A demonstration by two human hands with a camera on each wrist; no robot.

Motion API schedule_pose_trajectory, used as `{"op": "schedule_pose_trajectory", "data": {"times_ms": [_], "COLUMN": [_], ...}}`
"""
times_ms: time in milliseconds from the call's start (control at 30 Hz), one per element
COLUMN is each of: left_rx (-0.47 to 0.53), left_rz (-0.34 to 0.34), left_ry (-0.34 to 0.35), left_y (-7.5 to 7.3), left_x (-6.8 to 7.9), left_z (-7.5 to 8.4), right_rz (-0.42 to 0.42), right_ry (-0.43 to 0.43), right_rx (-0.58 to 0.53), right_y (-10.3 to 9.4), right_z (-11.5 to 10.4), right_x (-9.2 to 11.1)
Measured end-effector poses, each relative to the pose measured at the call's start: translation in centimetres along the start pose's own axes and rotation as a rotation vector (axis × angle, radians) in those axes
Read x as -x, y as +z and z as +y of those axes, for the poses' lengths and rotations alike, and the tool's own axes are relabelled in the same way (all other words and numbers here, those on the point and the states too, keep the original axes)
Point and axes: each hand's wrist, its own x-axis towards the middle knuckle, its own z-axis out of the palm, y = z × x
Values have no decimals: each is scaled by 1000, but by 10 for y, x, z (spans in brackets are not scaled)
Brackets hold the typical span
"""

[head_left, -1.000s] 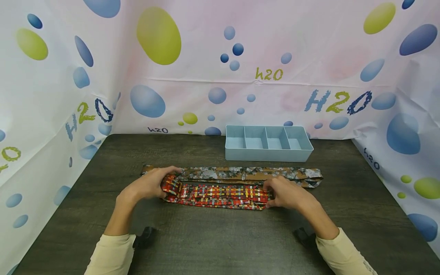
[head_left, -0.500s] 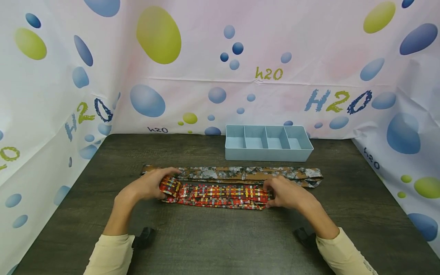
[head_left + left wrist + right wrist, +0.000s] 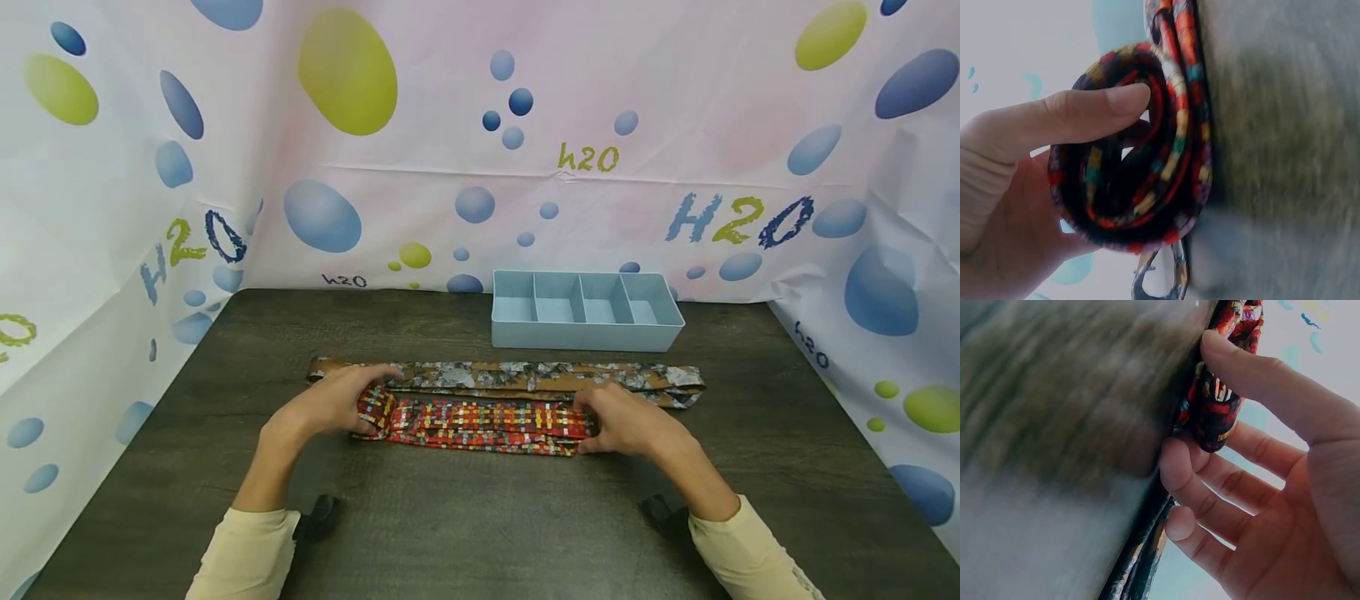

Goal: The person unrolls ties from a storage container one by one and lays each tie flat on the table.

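Note:
A red necktie (image 3: 487, 417) with a multicoloured checked pattern lies folded lengthwise on the table. Its left end is wound into a loose coil (image 3: 1180, 125), which stands on edge. My left hand (image 3: 322, 406) grips this coil, the thumb tucked into its hollow middle in the left wrist view and the other fingers partly hidden behind it. At the tie's right end my right hand (image 3: 626, 421) pinches the fold, thumb on the near side and fingers around the far side. Just behind lies a brown necktie (image 3: 465, 377) with grey-white flowers, stretched flat and folded, longer than the red one's flat part.
A pale blue tray (image 3: 588, 337) with several compartments stands behind the ties, right of centre. The dark wood table (image 3: 480, 533) is bordered at the back and sides by a printed backdrop (image 3: 420, 100).
My left hand has shifted slightly to the right, and the coil has turned a little with it. The right hand keeps its place at the other end.

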Motion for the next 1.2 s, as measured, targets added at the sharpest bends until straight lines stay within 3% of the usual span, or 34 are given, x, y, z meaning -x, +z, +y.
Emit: {"op": "schedule_pose_trajectory", "data": {"times_ms": [267,467,933,1200], "left_rx": [-97,-47,26,-42], "left_rz": [0,17,120,136], "left_ry": [-25,-41,-52,-126], "left_y": [8,4,-19,-18], "left_x": [-7,-3,30,40], "left_z": [8,6,-22,-39], "right_rz": [16,9,7,13], "right_ry": [-19,-4,-3,-12], "right_rx": [0,-15,-40,-36], "right_y": [1,2,1,2], "right_z": [1,2,2,2], "right_x": [0,0,0,0]}}
